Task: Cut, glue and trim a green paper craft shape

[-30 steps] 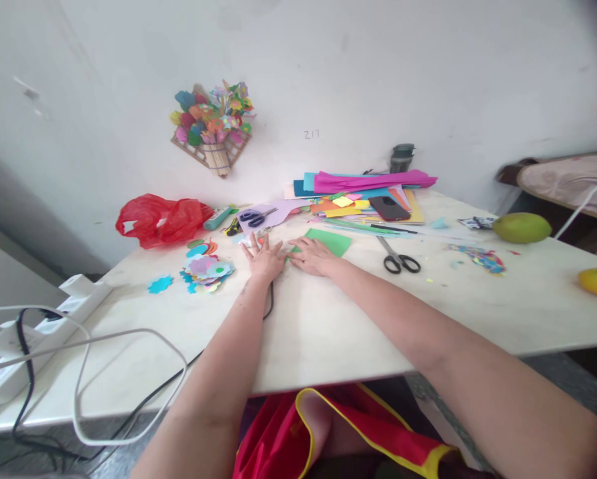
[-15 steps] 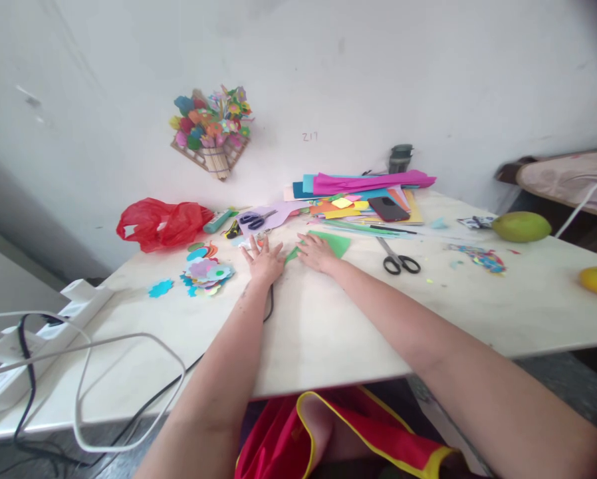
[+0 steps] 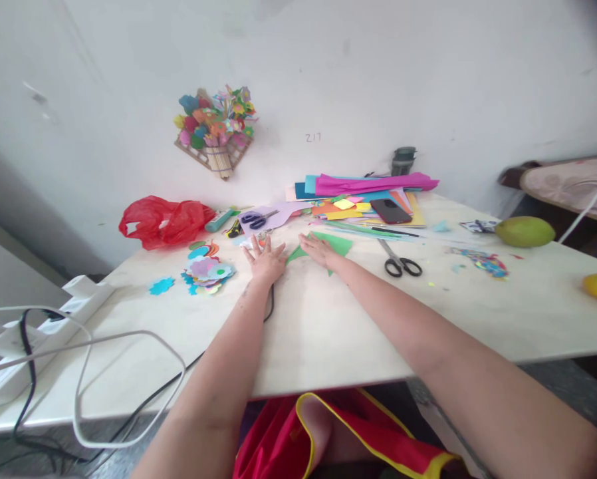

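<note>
My left hand [image 3: 267, 261] lies palm down on the white table with its fingers spread. Just beyond its fingertips are small pieces I cannot make out clearly. To its right, my right hand [image 3: 320, 249] rests flat over a green sheet [image 3: 339, 245], covering part of it, fingers stretched out. A narrow green strip shows between the two hands. Left of my left hand sits a pile of cut flower shapes [image 3: 207, 269], with a blue scalloped piece [image 3: 161, 286] beside it. Black-handled scissors [image 3: 401, 265] lie to the right of my right hand.
Purple-handled scissors [image 3: 258, 219] rest on a lilac sheet at the back. Behind are stacked coloured sheets [image 3: 373, 183] and a phone [image 3: 391, 211]. A red plastic bag [image 3: 161, 221] stands at back left. Cables and a power strip [image 3: 86, 303] occupy the left edge; a green mango [image 3: 524, 231] sits right.
Both hands stay almost where they were, palms down. The right hand lies slightly flatter, and a bit more of the green sheet shows near its wrist. The view has shifted slightly.
</note>
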A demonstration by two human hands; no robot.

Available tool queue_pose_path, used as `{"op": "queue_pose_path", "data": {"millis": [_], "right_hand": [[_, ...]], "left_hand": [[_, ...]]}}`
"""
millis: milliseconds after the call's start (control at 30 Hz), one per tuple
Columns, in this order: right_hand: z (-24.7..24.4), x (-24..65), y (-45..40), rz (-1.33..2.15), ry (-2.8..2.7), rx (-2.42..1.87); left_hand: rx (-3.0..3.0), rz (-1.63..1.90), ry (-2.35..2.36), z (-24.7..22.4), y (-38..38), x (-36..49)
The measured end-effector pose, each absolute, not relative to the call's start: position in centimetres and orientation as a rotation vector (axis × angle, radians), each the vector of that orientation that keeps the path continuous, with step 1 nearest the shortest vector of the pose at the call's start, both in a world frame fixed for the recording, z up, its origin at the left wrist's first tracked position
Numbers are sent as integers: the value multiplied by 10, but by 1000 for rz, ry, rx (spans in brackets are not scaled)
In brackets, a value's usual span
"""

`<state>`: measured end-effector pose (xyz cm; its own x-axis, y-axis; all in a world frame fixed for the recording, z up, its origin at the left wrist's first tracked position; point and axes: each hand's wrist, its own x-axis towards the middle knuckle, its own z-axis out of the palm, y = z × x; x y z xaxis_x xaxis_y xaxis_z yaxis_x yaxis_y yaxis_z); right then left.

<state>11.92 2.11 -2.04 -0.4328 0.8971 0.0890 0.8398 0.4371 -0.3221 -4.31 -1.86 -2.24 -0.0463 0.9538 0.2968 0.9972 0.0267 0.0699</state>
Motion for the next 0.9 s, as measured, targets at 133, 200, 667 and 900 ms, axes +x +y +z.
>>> {"op": "queue_pose_path", "data": {"millis": [133, 200, 667, 900], "right_hand": [[-19, 117, 14, 174, -2564, -1422], [-18, 113, 8, 82, -2647, -1377], [-12, 122, 21, 116, -2550, -1636], [-16, 116, 19, 32, -2593, -1581]], "left_hand": [[-2043, -377, -2126, -22, -18, -43], [-2033, -361, -2129, -22, -19, -43], [-2045, -366, -2121, -18, -21, -42], [-2026, -411, -2089, -14, -23, -40]]}}
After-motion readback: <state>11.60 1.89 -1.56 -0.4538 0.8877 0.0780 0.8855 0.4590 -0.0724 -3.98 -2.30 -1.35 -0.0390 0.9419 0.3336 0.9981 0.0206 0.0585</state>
